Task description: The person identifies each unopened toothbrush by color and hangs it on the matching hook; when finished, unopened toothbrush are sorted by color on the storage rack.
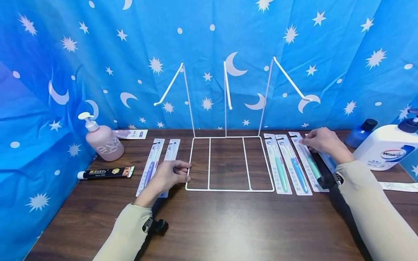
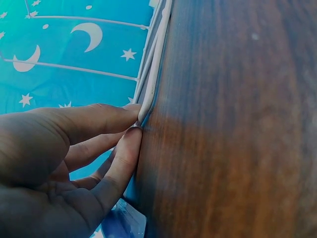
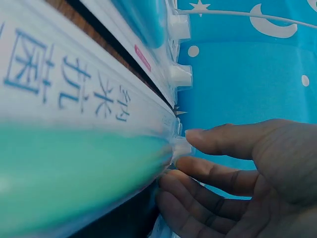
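White rack (image 1: 230,190) has left fingers (image 2: 94,119) pinching its edge; right fingers (image 3: 218,173) pinch toothbrush packaging (image 1: 312,166).

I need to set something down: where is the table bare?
The table in front of the rack, between the sleeves; also between the black tube and left sleeve. Crowded: right of the rack, with toothbrushes, the right hand and white bottle.

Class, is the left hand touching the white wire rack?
Touching. The left wrist view shows the left hand pinching the white wire rack between thumb and finger.
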Motion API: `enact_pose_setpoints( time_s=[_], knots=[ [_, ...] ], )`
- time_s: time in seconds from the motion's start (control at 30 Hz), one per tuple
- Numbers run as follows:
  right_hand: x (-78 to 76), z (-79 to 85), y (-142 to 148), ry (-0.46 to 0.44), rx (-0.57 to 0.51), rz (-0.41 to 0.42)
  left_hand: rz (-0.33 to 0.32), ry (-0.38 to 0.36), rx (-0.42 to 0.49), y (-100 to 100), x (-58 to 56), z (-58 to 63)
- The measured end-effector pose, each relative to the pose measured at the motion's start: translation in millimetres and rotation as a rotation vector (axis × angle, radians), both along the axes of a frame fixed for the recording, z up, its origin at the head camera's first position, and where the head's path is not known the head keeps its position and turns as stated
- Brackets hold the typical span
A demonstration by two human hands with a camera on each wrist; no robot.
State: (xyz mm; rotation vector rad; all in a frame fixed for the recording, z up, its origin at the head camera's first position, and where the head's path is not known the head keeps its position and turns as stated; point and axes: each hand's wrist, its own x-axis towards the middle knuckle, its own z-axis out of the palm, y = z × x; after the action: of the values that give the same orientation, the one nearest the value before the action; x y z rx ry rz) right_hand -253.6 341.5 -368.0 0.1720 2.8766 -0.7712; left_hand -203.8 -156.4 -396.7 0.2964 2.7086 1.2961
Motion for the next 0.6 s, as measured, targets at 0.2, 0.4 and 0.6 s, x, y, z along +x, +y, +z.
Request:
enact_pose_setpoints(
  time_s=[0.2, 0.4, 0.6],
  knots=[
    [1.6, 4.2, 0, -0.008, -0.005, -0.015, 0.008, 0.001, 0.007, 2, 0.2, -1.0],
    [14.6, 23.5, -2, 0.054, -0.060, -0.012, 0.014, 0.013, -0.003, 3, -0.1, -1.6],
    [27.0, 42.4, -2, 0.064, -0.127, -0.054, 0.017, 0.010, -0.005, 1, 2.2, -1.6]
  ],
)
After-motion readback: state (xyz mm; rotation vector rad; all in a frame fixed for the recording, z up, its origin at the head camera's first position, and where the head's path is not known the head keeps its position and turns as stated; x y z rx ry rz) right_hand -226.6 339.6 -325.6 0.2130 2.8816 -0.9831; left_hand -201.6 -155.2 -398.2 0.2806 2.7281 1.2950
